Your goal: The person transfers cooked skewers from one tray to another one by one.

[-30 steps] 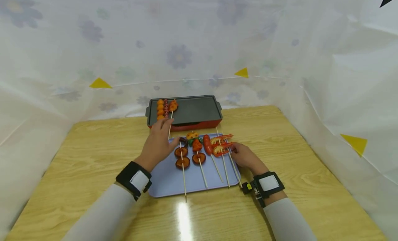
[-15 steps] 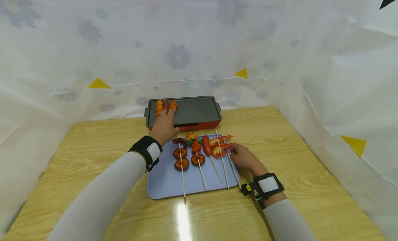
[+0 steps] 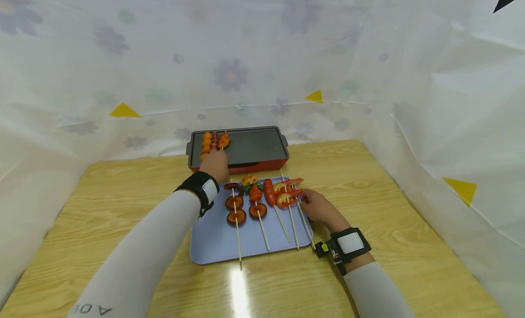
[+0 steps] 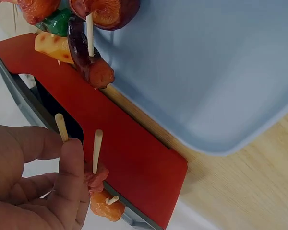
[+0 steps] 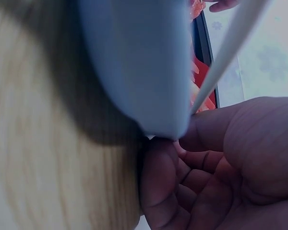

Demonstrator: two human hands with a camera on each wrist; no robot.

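My left hand is at the front edge of a black grill pan with a red base. In the left wrist view its thumb and finger pinch the stick of a skewer, apparently the browned meat skewer lying on the pan. Beside that lie a skewer of orange balls and a dark pink one. At the right side of a lavender tray, my right hand grips the rim, thumb above and fingers curled beneath, close to the shrimp skewers.
More skewers lie on the tray: mushrooms with a tentacle piece, mixed vegetables and meat with a mushroom, and a sausage. Some sticks overhang its front edge. A wooden table bears everything, with white sheeting around it.
My left hand reached forward over the skewered food on the pan, then drew back to the stick at the pan's front edge. My right hand stays at the tray's rim.
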